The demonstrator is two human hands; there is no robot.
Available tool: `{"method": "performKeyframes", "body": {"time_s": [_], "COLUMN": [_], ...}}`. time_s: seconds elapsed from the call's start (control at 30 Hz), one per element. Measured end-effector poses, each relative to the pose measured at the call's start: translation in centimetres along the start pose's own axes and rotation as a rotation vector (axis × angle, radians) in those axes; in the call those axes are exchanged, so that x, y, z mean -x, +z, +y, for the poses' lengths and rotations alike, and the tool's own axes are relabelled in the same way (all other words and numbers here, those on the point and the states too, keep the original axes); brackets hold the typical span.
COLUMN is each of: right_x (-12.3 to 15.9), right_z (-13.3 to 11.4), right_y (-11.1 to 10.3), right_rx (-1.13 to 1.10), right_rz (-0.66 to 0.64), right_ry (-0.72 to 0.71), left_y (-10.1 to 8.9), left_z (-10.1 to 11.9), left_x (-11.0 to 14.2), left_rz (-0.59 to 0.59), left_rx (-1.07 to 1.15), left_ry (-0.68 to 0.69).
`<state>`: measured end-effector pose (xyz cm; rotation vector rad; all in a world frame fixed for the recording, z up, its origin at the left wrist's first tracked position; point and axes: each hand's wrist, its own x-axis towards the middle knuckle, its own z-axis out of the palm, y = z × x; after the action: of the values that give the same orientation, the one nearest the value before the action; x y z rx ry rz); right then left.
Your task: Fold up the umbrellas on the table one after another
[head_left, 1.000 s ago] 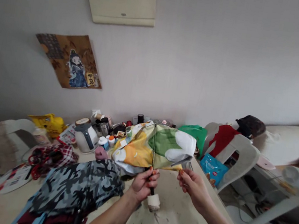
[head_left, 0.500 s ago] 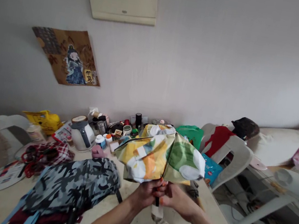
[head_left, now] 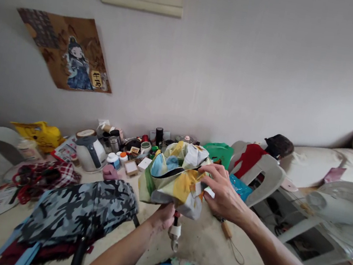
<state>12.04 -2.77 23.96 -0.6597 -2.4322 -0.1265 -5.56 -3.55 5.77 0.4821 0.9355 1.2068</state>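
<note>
I hold a small folding umbrella (head_left: 173, 176) with a yellow, green, white and blue printed canopy above the table (head_left: 200, 242). My left hand (head_left: 162, 216) is closed round its shaft just under the canopy, and the white handle (head_left: 175, 232) hangs below my fist. My right hand (head_left: 223, 195) presses on the right side of the gathered canopy, fingers curled onto the fabric near a small tab. The canopy is bunched and partly collapsed.
A camouflage-patterned umbrella (head_left: 81, 211) lies at the left on the table. Behind stand a white kettle (head_left: 90, 153), several jars and bottles, a yellow toy (head_left: 39, 132) and red-checked cloth (head_left: 40, 174). White plastic chairs (head_left: 263, 172), a fan (head_left: 343, 215) and a sofa are at the right.
The canopy has gone from spread out to bunched together. My right hand rose from the shaft onto the canopy's right side. The view has shifted right and down.
</note>
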Motion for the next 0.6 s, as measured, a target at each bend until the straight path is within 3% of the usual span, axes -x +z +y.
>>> {"method": "performKeyframes", "body": {"time_s": [0.13,0.23,0.3,0.37,0.43,0.5,0.6], "right_x": [0.3,0.8,1.0,0.6,-0.7,-3.1,-7.8], "right_z": [-0.1,-0.1,0.2,0.1,-0.7,-2.8,-7.6], "right_y": [-2.6,-5.6,-7.5,-8.7,-9.0,-8.0,-5.0], "right_rx": [-0.029,-0.180,-0.333,-0.547,-0.814,-1.059,-1.270], "right_rz": [-0.051,-0.198,-0.298,-0.391,-0.449,-0.416,-0.345], "right_ry": [-0.023,-0.019,0.068,0.257,0.466,0.592,0.517], "left_y": [-0.4,-1.1,-1.5,-1.6,-1.5,-0.9,0.7], "left_z": [1.0,1.7,1.9,2.0,1.8,1.4,0.9], "left_x": [0.0,-0.3,-0.6,-0.7,-0.7,-0.6,-0.7], "left_rz": [0.059,0.084,0.100,0.107,0.095,0.059,-0.033], "left_rx": [-0.014,-0.014,-0.013,-0.004,0.014,0.035,0.058], "left_ry": [-0.010,-0.046,-0.062,-0.065,-0.055,-0.050,-0.090]}}
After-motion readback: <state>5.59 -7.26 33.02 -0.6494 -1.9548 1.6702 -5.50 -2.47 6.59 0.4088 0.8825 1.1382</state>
